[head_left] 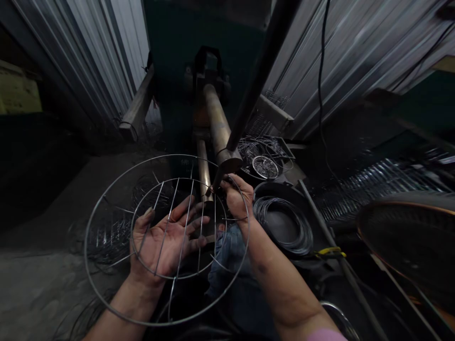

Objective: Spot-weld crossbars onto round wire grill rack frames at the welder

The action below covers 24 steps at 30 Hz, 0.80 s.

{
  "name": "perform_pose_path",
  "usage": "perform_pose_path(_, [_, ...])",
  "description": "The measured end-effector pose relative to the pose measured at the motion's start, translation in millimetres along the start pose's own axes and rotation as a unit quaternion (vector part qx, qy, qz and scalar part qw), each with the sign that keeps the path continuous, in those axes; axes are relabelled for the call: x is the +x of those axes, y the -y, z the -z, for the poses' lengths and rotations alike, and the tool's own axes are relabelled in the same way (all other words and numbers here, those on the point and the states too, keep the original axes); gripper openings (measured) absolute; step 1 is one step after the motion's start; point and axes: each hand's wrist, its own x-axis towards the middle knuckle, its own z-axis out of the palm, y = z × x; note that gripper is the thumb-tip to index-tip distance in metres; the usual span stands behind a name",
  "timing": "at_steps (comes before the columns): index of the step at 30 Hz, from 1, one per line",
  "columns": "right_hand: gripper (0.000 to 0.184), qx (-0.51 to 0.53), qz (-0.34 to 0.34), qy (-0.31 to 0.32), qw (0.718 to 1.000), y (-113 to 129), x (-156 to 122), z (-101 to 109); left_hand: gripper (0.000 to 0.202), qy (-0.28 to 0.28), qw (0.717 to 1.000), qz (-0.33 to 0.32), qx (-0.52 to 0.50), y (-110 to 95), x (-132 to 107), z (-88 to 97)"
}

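Observation:
A round wire rack, made of two rings joined by short wires with parallel bars across the inner ring, is held out in front of me. My left hand lies palm up beneath it, fingers spread, behind the bars. My right hand is closed at the far right of the outer ring, fingertips pinched; what they hold is hidden. The ring's wire crosses over this hand. Just beside its fingertips are the dark tip of the upper brass arm and the lower brass arm of a spot welder, inside the rack's outline.
A coil of wire lies in a black tub on the right, behind it a bowl of small metal pieces. Stacked wire grids and a round fan-like guard stand farther right. More wirework lies on the left floor.

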Motion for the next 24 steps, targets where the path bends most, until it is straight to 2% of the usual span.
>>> perform_pose_path(6, [0.011, 0.009, -0.034, 0.022, 0.999, -1, 2, 1, 0.088, -0.016, 1.0, 0.003, -0.008, 2, 1, -1.8])
perform_pose_path(9, [0.02, -0.017, -0.074, 0.096, 0.992, 7, 0, 23, 0.091, -0.009, 1.0, -0.001, -0.008, 3, -1, -4.3])
perform_pose_path(11, [0.034, 0.011, -0.147, 0.164, 0.975, 14, -8, 44, 0.094, -0.008, 1.0, 0.0, -0.005, 5, -2, -5.3])
perform_pose_path(13, [0.04, 0.052, -0.212, 0.197, 0.956, 19, -20, 60, 0.097, -0.007, 1.0, -0.002, -0.001, 7, -3, -4.0])
perform_pose_path(14, [0.035, 0.067, -0.225, 0.186, 0.954, 20, -26, 65, 0.099, -0.003, 1.0, -0.006, 0.003, 9, -3, -2.4])
perform_pose_path(16, [0.022, 0.085, -0.212, 0.12, 0.966, 19, -36, 63, 0.101, 0.011, 0.999, -0.03, 0.011, 13, -1, 2.3])
perform_pose_path(19, [0.017, 0.092, -0.159, 0.012, 0.983, 10, -41, 42, 0.098, 0.041, 0.996, -0.078, 0.021, 19, 3, 8.8])
perform_pose_path(22, [0.021, 0.073, -0.129, -0.035, 0.988, 1, -35, 22, 0.096, 0.042, 0.993, -0.107, 0.029, 21, 6, 9.3])
perform_pose_path(24, [0.023, 0.048, -0.106, -0.045, 0.992, -5, -30, 16, 0.096, 0.026, 0.992, -0.119, 0.033, 21, 7, 6.8])
